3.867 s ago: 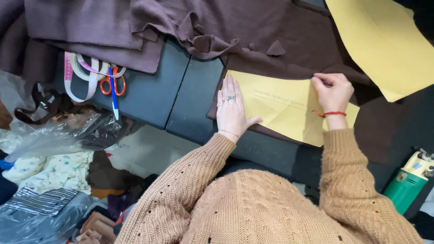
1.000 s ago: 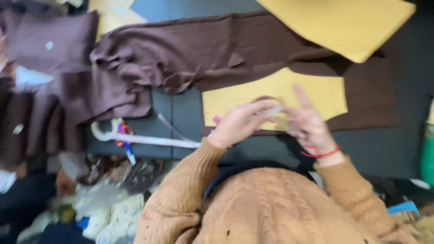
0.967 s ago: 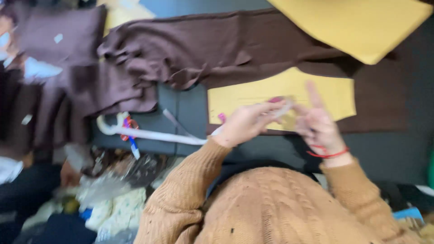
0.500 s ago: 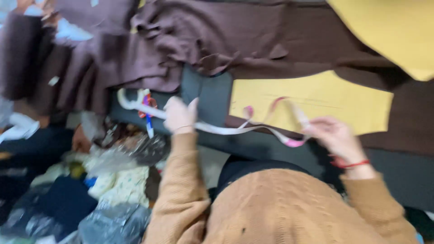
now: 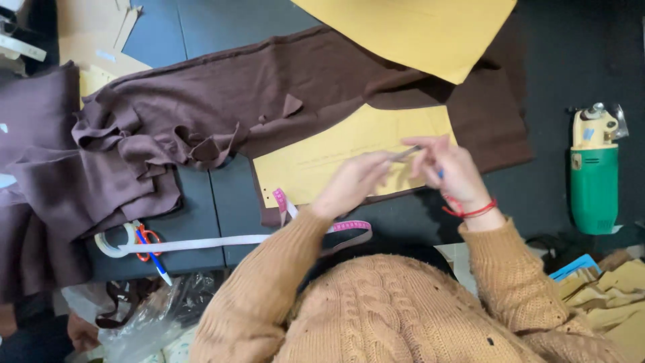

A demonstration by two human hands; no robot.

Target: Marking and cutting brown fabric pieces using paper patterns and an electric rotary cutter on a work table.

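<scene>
The left hand [image 5: 353, 181] and the right hand [image 5: 451, 171] are held up close together, just above the dark counter [image 5: 551, 81]. The left hand's fingers are bunched together and pinch one end of a thin grey stick [image 5: 405, 154] (it is too blurred to tell what kind of tool it is). The right hand is curled, with its fingers near the other end of the stick, and a small bit of blue shows by its fingers. A red string bracelet [image 5: 470, 210] goes round the right wrist. Both arms wear a tan knitted sweater [image 5: 376, 309].

Under the hands lies a small yellow paper pattern piece [image 5: 322, 158]. It rests flat on a long piece of dark brown knit cloth [image 5: 269, 94] that is spread across the counter and bunched up at the left. A bigger yellow paper pattern piece [image 5: 410, 30] lies on the far edge of the brown cloth.

A white and pink measuring tape [image 5: 201, 240] runs along the near edge of the counter, from a loop at the left to a spot below the left arm. Orange-handled scissors [image 5: 142, 238] and a blue and white pen [image 5: 158, 259] lie by the loop. A green and cream electric cutting machine [image 5: 594, 171] sits on the counter at the right, well apart from the hands. Clear crinkled plastic bags [image 5: 161, 312] lie below the counter at the left.
</scene>
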